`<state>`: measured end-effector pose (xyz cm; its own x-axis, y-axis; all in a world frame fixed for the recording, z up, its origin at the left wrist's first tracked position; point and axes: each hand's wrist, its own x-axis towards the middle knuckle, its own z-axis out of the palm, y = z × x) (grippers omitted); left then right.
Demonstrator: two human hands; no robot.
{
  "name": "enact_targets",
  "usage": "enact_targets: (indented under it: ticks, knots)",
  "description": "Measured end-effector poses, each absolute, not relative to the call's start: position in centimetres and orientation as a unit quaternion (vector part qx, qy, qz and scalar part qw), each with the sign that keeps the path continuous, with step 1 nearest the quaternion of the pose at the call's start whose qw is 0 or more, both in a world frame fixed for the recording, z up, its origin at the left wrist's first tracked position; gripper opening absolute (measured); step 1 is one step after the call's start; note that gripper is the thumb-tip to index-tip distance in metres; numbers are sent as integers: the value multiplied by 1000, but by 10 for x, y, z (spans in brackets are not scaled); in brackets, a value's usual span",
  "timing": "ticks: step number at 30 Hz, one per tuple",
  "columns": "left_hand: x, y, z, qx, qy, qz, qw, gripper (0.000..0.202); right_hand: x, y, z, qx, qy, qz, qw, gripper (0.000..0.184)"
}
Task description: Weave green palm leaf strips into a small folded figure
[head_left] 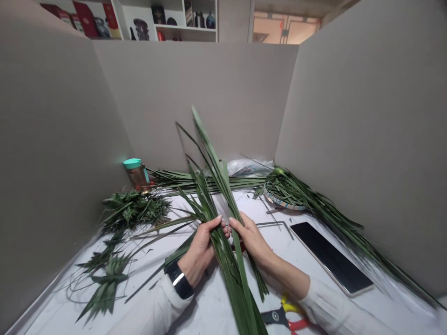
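Note:
My left hand (204, 239) is closed round a thick bundle of long green leaves (232, 274), thumb on top. The bundle slants from the upper left down to the front edge of the view. Beside it, my right hand (249, 235) grips a few long leaf strips (213, 153), whose tips rise toward the back panel. The fingertips of both hands almost meet between the two bunches. Below my right forearm lie scissors (279, 316) with yellow and red handles, partly cut off by the frame.
Woven leaf pieces (108, 284) and a pile of them (136, 207) lie left, near a teal-lidded bottle (136, 174). A phone (331, 258), a bent metal rod (288, 228) and a leaf-filled round tray (284, 203) are right. Grey panels (195, 93) enclose the table.

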<state>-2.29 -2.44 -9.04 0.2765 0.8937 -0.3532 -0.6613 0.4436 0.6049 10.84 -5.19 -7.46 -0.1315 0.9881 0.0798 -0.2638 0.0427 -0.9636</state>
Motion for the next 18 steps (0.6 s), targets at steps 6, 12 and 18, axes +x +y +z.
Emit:
enact_targets:
  ticks: [6,12,18]
  knots:
    - [-34,-14,-92,165,322,512,779,15,109,-66,-70,-367,-458,608,535,34]
    - [-53,1,-99,157,312,550,758,15,122,-73,-44,-348,-449,582,582,42]
    - [-52,-4,-89,186,270,560,761,13,147,-54,-18,-341,-478,509,630,44]
